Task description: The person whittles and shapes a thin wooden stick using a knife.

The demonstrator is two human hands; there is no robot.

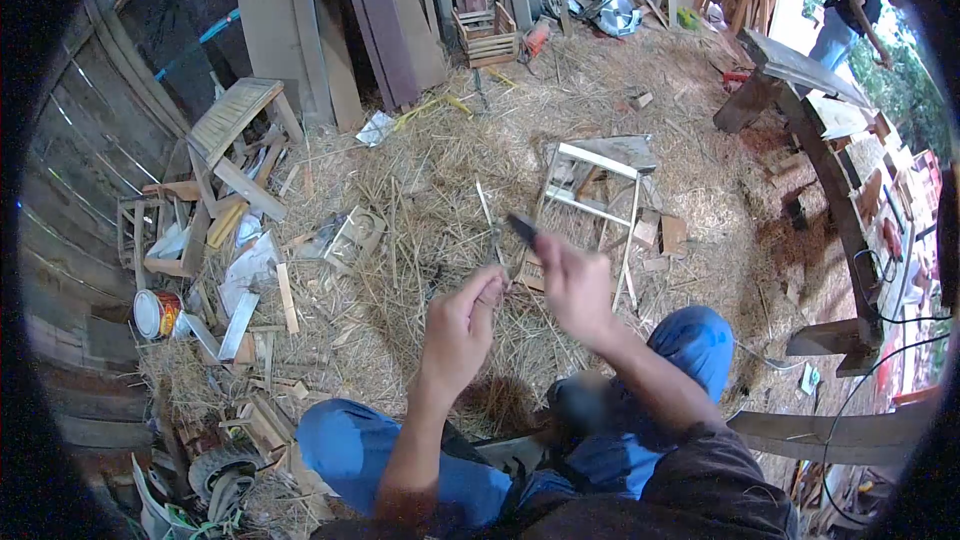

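Observation:
In the head view, my right hand (575,292) is closed around a dark, blade-like object (522,231) that points up and to the left; the hand is slightly blurred. My left hand (462,325) is beside it, its thumb and fingers pinched together. What sits between those fingers is too small to make out. A thin pale strip (487,210) runs up from near the left fingertips, and I cannot tell whether it is held or lies on the straw. Beyond my right hand, a light wooden frame (597,152) stands on the straw-covered floor.
A slatted wooden stool (237,120) and a paint can (157,314) are on the left. Boards lean at the back, near a small crate (487,37) and a circular saw (613,13). A heavy workbench (838,202) with cables lines the right. Another person (850,20) stands far right.

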